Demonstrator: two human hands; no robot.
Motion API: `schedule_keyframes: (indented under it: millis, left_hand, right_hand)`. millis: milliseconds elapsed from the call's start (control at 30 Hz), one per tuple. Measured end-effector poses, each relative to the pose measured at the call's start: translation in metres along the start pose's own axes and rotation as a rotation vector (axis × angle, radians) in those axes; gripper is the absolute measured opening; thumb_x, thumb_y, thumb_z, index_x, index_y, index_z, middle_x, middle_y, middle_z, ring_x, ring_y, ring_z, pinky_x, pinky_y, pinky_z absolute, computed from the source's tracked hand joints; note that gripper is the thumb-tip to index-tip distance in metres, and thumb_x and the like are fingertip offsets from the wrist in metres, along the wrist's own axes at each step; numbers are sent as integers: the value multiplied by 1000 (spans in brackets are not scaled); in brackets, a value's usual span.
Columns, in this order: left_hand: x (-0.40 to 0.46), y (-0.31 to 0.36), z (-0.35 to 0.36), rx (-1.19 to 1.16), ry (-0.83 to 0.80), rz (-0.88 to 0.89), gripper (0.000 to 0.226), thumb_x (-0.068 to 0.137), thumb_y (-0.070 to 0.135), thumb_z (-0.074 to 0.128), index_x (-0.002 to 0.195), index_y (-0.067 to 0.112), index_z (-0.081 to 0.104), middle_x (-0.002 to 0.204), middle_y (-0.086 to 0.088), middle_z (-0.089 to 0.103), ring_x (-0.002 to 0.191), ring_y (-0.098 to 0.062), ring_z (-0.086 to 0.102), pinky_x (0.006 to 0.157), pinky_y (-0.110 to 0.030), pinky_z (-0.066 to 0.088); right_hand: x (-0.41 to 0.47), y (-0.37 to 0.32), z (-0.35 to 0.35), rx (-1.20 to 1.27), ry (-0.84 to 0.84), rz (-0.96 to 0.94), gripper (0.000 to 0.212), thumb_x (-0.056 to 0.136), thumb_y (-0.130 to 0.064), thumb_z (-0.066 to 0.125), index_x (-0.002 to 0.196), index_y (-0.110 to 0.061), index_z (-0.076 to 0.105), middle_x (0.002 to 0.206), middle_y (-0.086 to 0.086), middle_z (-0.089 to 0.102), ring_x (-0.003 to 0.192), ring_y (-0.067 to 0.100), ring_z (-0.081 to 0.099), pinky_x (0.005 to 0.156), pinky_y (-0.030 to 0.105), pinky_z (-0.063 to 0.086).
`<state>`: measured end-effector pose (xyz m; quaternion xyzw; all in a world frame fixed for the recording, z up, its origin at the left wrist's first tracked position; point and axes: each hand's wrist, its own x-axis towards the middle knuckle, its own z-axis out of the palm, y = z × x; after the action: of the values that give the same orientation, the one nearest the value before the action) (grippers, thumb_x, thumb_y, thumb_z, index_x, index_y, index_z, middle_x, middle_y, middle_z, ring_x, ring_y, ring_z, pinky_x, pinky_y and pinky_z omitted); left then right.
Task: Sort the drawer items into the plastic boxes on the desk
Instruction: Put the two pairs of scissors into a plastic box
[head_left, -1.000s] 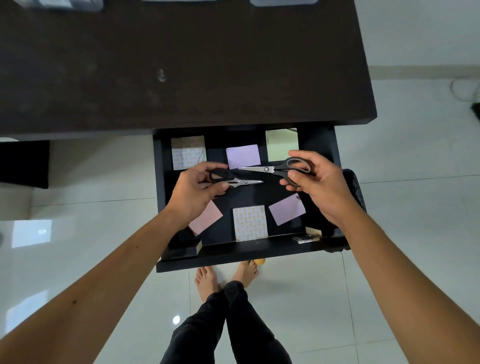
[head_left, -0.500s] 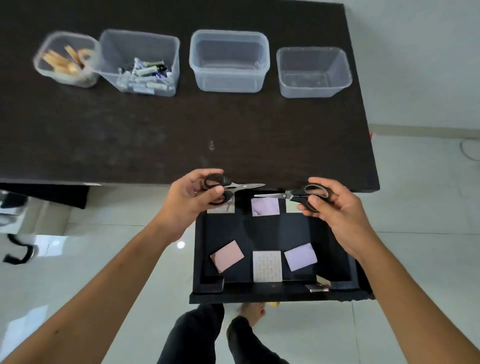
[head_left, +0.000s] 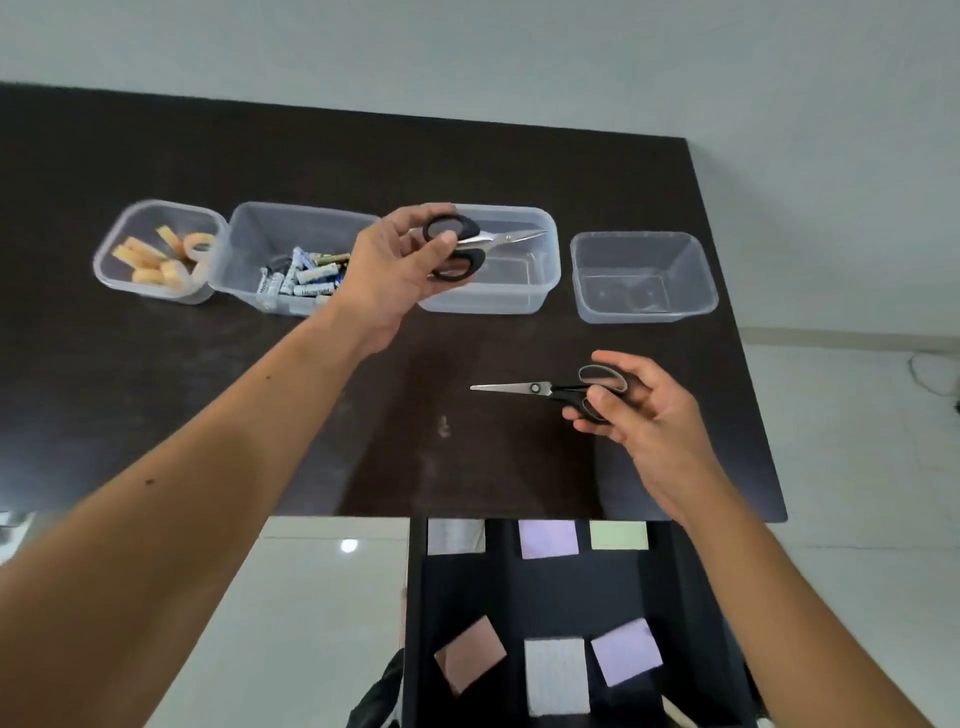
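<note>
Black-handled scissors (head_left: 470, 248) are sitting in the left hand (head_left: 400, 270), which is gripping them by the loops and holding them over the third plastic box (head_left: 545, 280), blades pointing right. The right hand (head_left: 631, 410) is pinching a second pair of scissors (head_left: 540, 388) above the dark counter (head_left: 208, 389), blades pointing left. Beside that box, 1 tub is holding tape rolls (head_left: 161, 257), another batteries (head_left: 301, 278), and the fourth box (head_left: 691, 270) is standing rightmost. Sticky notes (head_left: 626, 650) are lying in the open drawer (head_left: 415, 597) below.
</note>
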<state>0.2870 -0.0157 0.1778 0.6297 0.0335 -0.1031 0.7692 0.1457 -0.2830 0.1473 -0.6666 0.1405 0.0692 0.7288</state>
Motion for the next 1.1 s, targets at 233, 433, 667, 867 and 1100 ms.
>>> schedule_keyframes:
  millis: [233,433,667,867,1100]
  left_hand:
    - [67,14,7,254,-42,-121,26,103,-3,58,129,2,61,113,-16,71,95,-25,74,82,-34,66]
    - [80,-1,2,553,-186,-236,28,103,6,63,131,6,64,126,-17,71,112,-25,72,94,-30,61]
    - [65,1,-21,433,-144,-118,31,99,16,72,129,18,68,128,-6,69,121,-20,69,108,-39,55]
    - [31,10,-49,58,-66,-89,38,95,15,70,131,8,62,124,-17,68,104,-27,76,91,-38,62]
    - [5,-6,-77,-208,17,-78,41,88,13,71,128,6,64,114,-10,73,99,-26,75,89,-35,61]
  right_hand:
    - [39,-3,11,88,33,28,38,96,6,66,130,-11,67,114,17,75,93,43,79,85,41,66]
    - [57,-3,14,89,41,26,39,94,2,68,132,-10,67,111,14,75,95,44,78,84,38,66]
    - [73,-14,22,64,24,-49,36,99,3,65,130,-14,68,116,23,71,95,42,79,84,35,64]
    - [97,-45,40,67,-8,-86,32,100,4,64,127,-13,68,119,18,72,97,40,79,83,34,63]
    - [151,-61,78,-76,-14,-35,34,95,5,71,126,-10,68,124,22,70,103,36,78,86,39,65]
